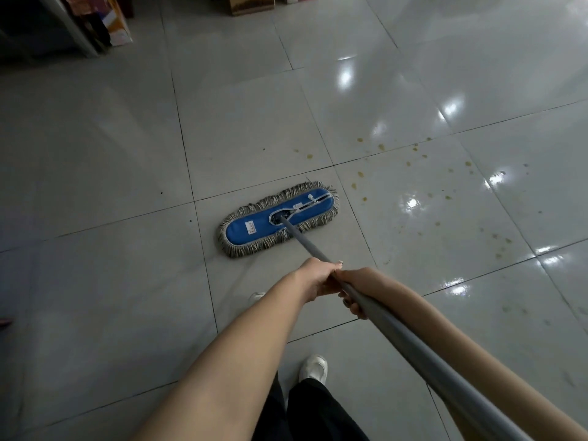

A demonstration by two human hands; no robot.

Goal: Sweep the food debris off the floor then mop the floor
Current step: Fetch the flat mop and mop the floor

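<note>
Head view, nearest first: your white shoe (pixel 313 368) stands on the tile floor (pixel 127 154) below your arms. Both hands are wrapped around the grey mop handle (pixel 397 338), your left hand (pixel 313 278) just ahead of your right hand (pixel 366 278). Farther out, the blue fringed mop head (pixel 278 219) lies flat on the tiles. Beyond it to the right, yellowish-brown spots (pixel 413 173) dot the glossy floor, clear of the mop. Sweeping looks largely done, though tiny dark specks on the left are too small to identify. Mopping seems barely begun, with the spotted patch left. Cardboard boxes (pixel 251 4) stand farthest off.
</note>
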